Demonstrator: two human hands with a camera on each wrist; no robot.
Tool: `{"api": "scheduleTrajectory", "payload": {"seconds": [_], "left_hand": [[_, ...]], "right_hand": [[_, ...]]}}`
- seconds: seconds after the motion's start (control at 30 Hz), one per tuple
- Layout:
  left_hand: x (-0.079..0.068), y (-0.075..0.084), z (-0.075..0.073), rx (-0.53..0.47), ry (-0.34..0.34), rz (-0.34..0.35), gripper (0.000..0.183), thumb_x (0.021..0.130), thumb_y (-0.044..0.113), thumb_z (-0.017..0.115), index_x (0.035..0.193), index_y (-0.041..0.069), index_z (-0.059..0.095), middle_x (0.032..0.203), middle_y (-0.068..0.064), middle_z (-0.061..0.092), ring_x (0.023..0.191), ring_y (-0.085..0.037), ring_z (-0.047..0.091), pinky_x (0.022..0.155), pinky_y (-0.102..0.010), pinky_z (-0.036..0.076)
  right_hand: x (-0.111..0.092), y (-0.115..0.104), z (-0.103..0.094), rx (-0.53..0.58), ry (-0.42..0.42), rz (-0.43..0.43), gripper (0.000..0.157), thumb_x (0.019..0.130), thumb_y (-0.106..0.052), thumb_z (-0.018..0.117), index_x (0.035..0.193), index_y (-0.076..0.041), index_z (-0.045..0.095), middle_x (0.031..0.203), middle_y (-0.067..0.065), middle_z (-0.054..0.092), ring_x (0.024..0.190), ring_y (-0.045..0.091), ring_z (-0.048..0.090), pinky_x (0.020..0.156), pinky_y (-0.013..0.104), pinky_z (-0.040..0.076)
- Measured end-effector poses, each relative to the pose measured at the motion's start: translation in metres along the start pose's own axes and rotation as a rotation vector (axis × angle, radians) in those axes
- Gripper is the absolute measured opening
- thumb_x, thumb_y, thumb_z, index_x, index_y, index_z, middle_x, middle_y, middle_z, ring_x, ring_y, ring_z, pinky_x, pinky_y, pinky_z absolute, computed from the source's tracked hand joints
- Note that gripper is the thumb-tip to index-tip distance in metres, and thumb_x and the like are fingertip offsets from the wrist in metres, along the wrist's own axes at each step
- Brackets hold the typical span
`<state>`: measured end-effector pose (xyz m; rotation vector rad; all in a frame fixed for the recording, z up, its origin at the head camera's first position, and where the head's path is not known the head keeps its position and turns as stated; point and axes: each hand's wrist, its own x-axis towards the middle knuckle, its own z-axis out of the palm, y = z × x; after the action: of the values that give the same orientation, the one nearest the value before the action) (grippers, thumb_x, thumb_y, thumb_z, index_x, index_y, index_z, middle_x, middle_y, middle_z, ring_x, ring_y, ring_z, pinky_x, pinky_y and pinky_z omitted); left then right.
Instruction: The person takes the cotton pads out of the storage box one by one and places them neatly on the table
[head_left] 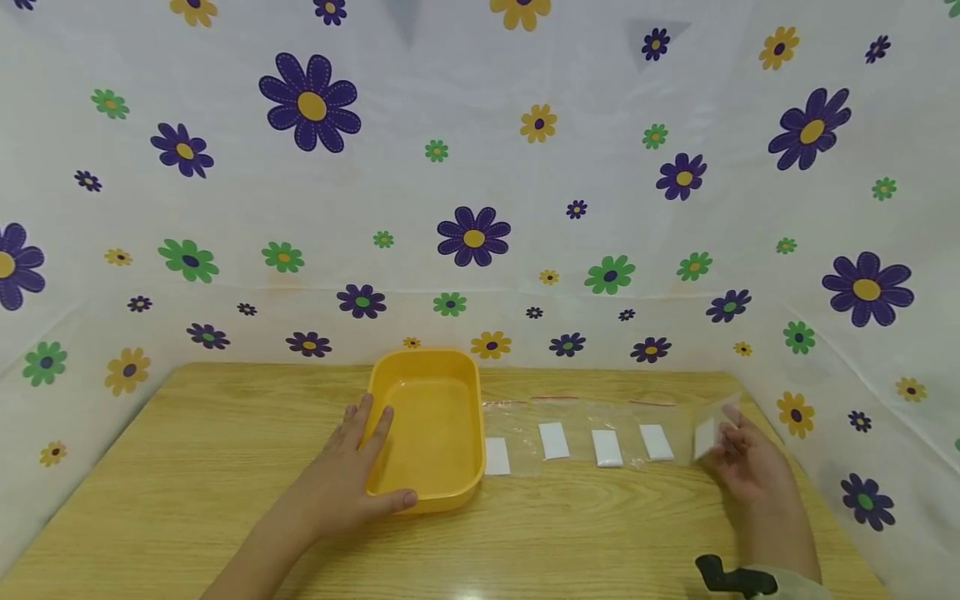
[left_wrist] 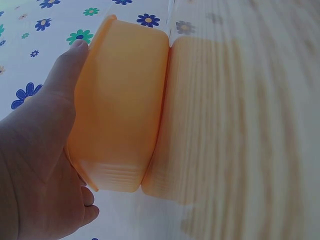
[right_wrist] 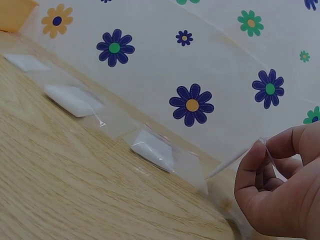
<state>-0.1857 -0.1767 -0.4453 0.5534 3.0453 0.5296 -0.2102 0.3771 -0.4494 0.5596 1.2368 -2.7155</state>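
My left hand (head_left: 341, 479) rests on the left side of a yellow plastic tray (head_left: 427, 497), fingers spread over its rim and thumb along the near edge. The left wrist view shows the tray's outer wall (left_wrist: 122, 105) beside that hand (left_wrist: 45, 145). At the right end of the table, my right hand (head_left: 753, 462) pinches a small clear zip bag (head_left: 705, 437) with a white rectangular piece inside, lifted and tilted. In the right wrist view, the right hand (right_wrist: 280, 185) holds this bag between thumb and fingertips, seen nearly edge-on.
Several similar clear bags with white pieces lie in a row between tray and right hand, among them one bag (head_left: 555, 442) and another bag (head_left: 657, 442). They lie on a wood-grain table (head_left: 570, 533). A flower-patterned white cloth (head_left: 390, 192) stands behind and at both sides.
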Motion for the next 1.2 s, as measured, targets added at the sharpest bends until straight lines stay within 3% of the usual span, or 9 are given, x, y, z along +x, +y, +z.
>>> {"api": "scheduleTrajectory", "payload": {"seconds": [0.17, 0.33, 0.43, 0.53, 0.6, 0.7, 0.93, 1.07, 1.2], "left_hand": [[0.000, -0.001, -0.001, -0.001, -0.003, -0.001, 0.115, 0.079, 0.085, 0.051, 0.162, 0.015, 0.014, 0.167, -0.018, -0.005, 0.151, -0.047, 0.004, 0.116, -0.065, 0.023], [0.000, -0.001, -0.002, 0.002, -0.004, -0.003, 0.115, 0.078, 0.085, 0.051, 0.162, 0.015, 0.014, 0.167, -0.019, -0.005, 0.151, -0.047, 0.004, 0.115, -0.066, 0.024], [0.001, -0.001, -0.001, 0.002, -0.008, -0.006, 0.115, 0.078, 0.086, 0.051, 0.162, 0.015, 0.014, 0.167, -0.018, -0.006, 0.151, -0.047, 0.004, 0.115, -0.066, 0.023], [0.001, -0.001, -0.001, -0.001, -0.012, -0.008, 0.116, 0.078, 0.086, 0.051, 0.162, 0.015, 0.013, 0.167, -0.018, -0.006, 0.151, -0.047, 0.003, 0.115, -0.066, 0.023], [0.000, -0.001, -0.001, -0.002, -0.014, -0.010, 0.116, 0.078, 0.086, 0.051, 0.162, 0.016, 0.013, 0.167, -0.018, -0.006, 0.151, -0.047, 0.003, 0.115, -0.066, 0.023], [0.000, -0.001, -0.002, -0.005, -0.014, -0.009, 0.115, 0.078, 0.085, 0.052, 0.162, 0.015, 0.014, 0.167, -0.018, -0.006, 0.151, -0.047, 0.003, 0.116, -0.065, 0.022], [-0.001, -0.001, -0.001, -0.005, -0.011, -0.003, 0.115, 0.078, 0.085, 0.052, 0.162, 0.015, 0.013, 0.167, -0.018, -0.007, 0.151, -0.047, 0.003, 0.117, -0.063, 0.020], [-0.001, -0.002, -0.001, -0.008, -0.011, -0.002, 0.115, 0.078, 0.085, 0.051, 0.162, 0.016, 0.013, 0.167, -0.018, -0.007, 0.151, -0.046, 0.002, 0.118, -0.063, 0.020], [0.000, -0.002, 0.000, -0.002, -0.009, 0.003, 0.115, 0.079, 0.085, 0.052, 0.162, 0.015, 0.013, 0.167, -0.018, -0.007, 0.151, -0.047, 0.003, 0.118, -0.063, 0.020]], "right_hand": [[0.000, -0.002, 0.000, -0.112, 0.031, -0.023, 0.034, 0.104, -0.006, 0.045, 0.096, -0.028, 0.070, 0.087, -0.005, 0.056, 0.074, 0.007, 0.052, 0.066, 0.021, 0.050], [0.002, -0.002, 0.001, -0.251, 0.174, -0.042, 0.033, 0.101, -0.006, 0.055, 0.089, -0.031, 0.073, 0.084, -0.009, 0.061, 0.073, 0.005, 0.056, 0.067, 0.021, 0.053], [0.004, -0.001, 0.002, -0.381, 0.284, -0.065, 0.029, 0.099, -0.008, 0.058, 0.117, -0.028, 0.067, 0.080, -0.011, 0.062, 0.071, 0.005, 0.057, 0.066, 0.021, 0.055], [0.005, 0.001, 0.001, -0.477, 0.356, -0.092, 0.053, 0.099, -0.010, 0.057, 0.149, -0.022, 0.044, 0.076, -0.012, 0.060, 0.069, 0.004, 0.057, 0.065, 0.021, 0.055], [0.006, 0.001, 0.000, -0.520, 0.382, -0.111, 0.063, 0.100, -0.010, 0.055, 0.158, -0.014, 0.031, 0.075, -0.012, 0.058, 0.069, 0.004, 0.057, 0.066, 0.021, 0.055], [0.005, 0.003, -0.002, -0.582, 0.425, -0.160, 0.062, 0.099, -0.010, 0.053, 0.157, -0.010, 0.032, 0.077, -0.012, 0.058, 0.071, 0.003, 0.057, 0.066, 0.021, 0.056], [0.007, 0.008, -0.007, -0.977, 0.582, -0.285, 0.055, 0.097, -0.016, 0.049, 0.150, -0.007, 0.044, 0.131, 0.016, 0.058, 0.097, 0.017, 0.057, 0.065, 0.017, 0.048], [0.009, 0.010, -0.008, -1.110, 0.589, -0.309, 0.056, 0.096, -0.015, 0.048, 0.151, -0.006, 0.043, 0.147, 0.022, 0.049, 0.128, 0.036, 0.048, 0.092, 0.035, 0.048], [0.009, 0.009, -0.008, -1.206, 0.561, -0.310, 0.058, 0.094, -0.012, 0.047, 0.151, -0.004, 0.041, 0.150, 0.025, 0.044, 0.135, 0.046, 0.040, 0.107, 0.057, 0.038]]}}
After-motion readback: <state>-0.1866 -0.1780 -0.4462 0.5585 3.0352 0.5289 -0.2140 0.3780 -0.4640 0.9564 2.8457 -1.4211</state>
